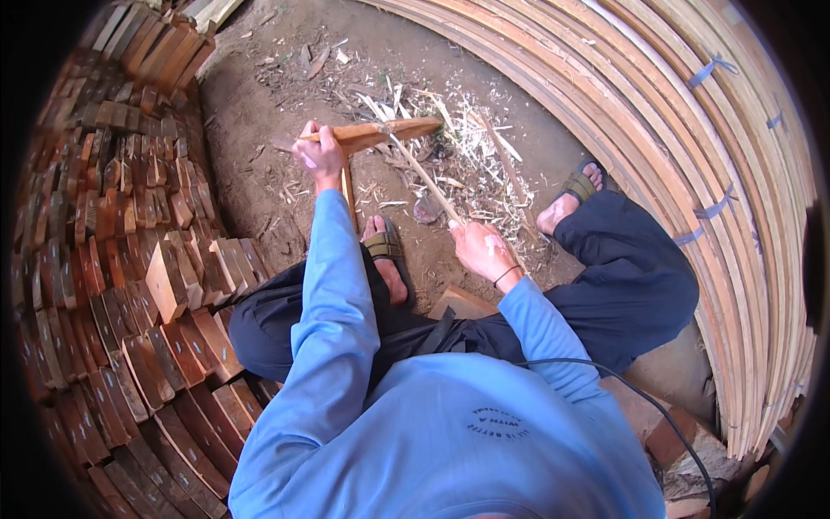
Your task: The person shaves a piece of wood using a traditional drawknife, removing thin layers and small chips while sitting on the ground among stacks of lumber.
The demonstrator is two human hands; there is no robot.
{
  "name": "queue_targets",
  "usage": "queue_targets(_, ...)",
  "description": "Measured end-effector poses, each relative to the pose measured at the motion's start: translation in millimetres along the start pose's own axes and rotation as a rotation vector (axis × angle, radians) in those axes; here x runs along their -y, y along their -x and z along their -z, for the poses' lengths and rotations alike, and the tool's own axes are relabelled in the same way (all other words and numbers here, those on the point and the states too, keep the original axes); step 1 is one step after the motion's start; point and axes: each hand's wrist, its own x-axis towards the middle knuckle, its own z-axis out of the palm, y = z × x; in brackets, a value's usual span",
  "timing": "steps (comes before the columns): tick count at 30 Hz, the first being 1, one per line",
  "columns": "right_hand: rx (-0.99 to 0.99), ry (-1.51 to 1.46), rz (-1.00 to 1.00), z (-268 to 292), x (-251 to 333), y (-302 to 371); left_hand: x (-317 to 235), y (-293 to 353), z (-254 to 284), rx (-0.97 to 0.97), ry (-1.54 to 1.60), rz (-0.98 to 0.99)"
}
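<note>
My left hand is closed round the near-left end of a tapered, wedge-like piece of pale wood, held out over the ground. A narrow wooden strip runs down from beneath it toward my left foot. In my right hand, lower and to the right, the fingers grip a long, thin wooden handle. Its far end meets the wood piece near the middle; whether a blade sits there I cannot make out. Wood shavings lie scattered below and beyond the piece.
Dense stacks of short wooden blocks rise along the left. Long curved-looking planks, tied with bluish strips, line the right. My sandalled feet stand apart on the dirt ground. A black cable runs over my right side.
</note>
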Motion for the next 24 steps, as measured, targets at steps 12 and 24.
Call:
queue_targets(12,-0.122,-0.036,0.049,-22.7,-11.6,-14.1,-1.5,1.1,1.6,-0.028,-0.017,0.036)
queue_targets(24,0.022,-0.078,-0.013,-20.7,-20.0,-15.0,5.2,3.0,1.8,-0.001,-0.038,0.025)
